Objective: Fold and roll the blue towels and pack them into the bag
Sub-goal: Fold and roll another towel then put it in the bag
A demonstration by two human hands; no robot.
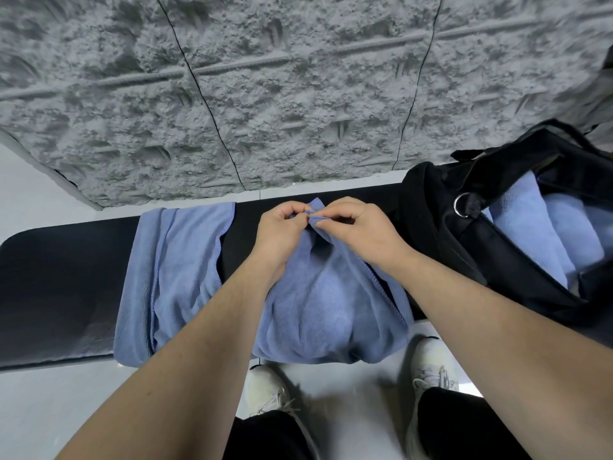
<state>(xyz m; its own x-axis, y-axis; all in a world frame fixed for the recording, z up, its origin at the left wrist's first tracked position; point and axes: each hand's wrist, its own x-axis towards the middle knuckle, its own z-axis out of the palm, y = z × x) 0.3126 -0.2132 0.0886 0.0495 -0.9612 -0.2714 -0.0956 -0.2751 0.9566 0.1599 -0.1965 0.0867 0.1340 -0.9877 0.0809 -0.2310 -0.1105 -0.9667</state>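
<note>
On the black bench (66, 293) before us, our left hand (282, 230) and right hand (361, 230) both pinch the far edge of a blue towel (325, 310), which drapes over the near edge. Another blue towel (179, 270) lies just left of it, and more towels (547, 234) sit inside the open black bag (464, 247) at right.

Two soft blue terry towels lie on the long black padded counter (59, 277): one flat towel (172, 277) toward its left end, one bunched towel (318, 310) at its middle, draped over the near edge. Two more rolled blue towels (544, 227) sit inside the one open black fabric bag (441, 207) at the counter's right end. One metal ring (462, 204) hangs on the bag. Two white sneakers (431, 370) stand on the floor.
</note>
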